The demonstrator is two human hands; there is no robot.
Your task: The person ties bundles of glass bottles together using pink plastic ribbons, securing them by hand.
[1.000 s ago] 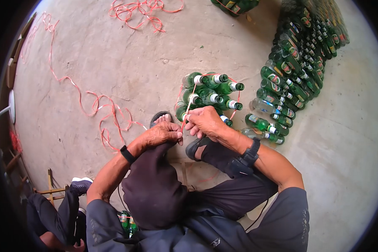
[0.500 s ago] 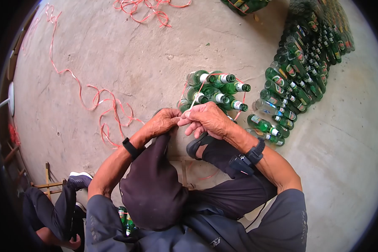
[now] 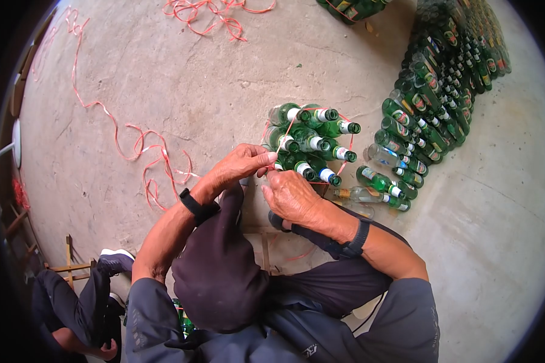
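A cluster of green glass bottles [image 3: 312, 140] stands just beyond my hands, necks pointing up and to the right. Red plastic string [image 3: 352, 142] loops round the group, and one strand crosses over the necks towards my fingers. My left hand [image 3: 243, 164] is closed in a pinch on this string at the cluster's near left corner. Close beside it, my right hand [image 3: 292, 196] has its fingers curled in at the same spot, apparently on the string too. Its fingertips are partly hidden behind the hand.
Many green bottles [image 3: 433, 121] stand packed in rows on the right. A clear bottle [image 3: 360, 193] lies near the cluster. Loose red string [image 3: 140, 145] trails over the concrete floor [image 3: 194, 78]. Another tied bundle [image 3: 354, 9] is at the top. A seated person's leg [image 3: 82, 305] shows lower left.
My right hand has dropped and turned, uncovering the cluster's near bottles. My left hand has shifted up and slightly right, towards the bottles. The string over the necks now leads to my left fingertips.
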